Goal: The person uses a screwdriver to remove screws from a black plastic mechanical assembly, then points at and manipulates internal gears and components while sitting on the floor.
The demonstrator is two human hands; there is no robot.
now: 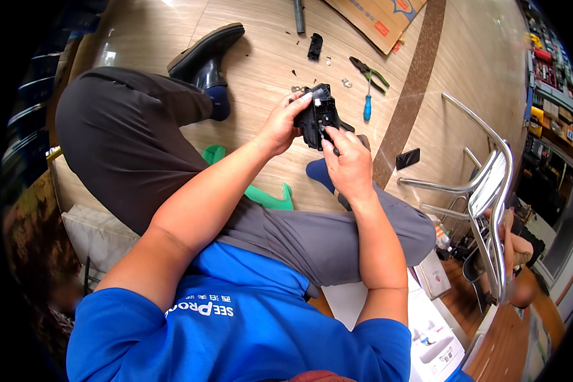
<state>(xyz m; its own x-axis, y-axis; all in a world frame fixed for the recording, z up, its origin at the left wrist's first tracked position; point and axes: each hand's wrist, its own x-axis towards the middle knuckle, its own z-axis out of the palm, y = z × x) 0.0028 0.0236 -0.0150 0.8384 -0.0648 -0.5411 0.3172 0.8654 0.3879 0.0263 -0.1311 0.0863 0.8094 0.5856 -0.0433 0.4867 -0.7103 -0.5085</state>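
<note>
left hand (280, 124): closed around the black housing (318, 114).
right hand (349, 167): fingers pinched on the housing.
floor: pliers (370, 73), screwdriver (367, 105), small black part (314, 46) are laid beyond.

Beyond the hands on wood floor (261, 38): blue-handle screwdriver (367, 105), green pliers (370, 73), small black part (315, 46), cardboard box (375, 16). Right of hands: black phone (407, 158) & metal chair (484, 184).

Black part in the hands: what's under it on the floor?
Below the black part, held by the left hand and right hand, lie wood-look floor, a blue-socked foot and grey trouser leg. The floor directly beneath is covered by part and hands.
</note>
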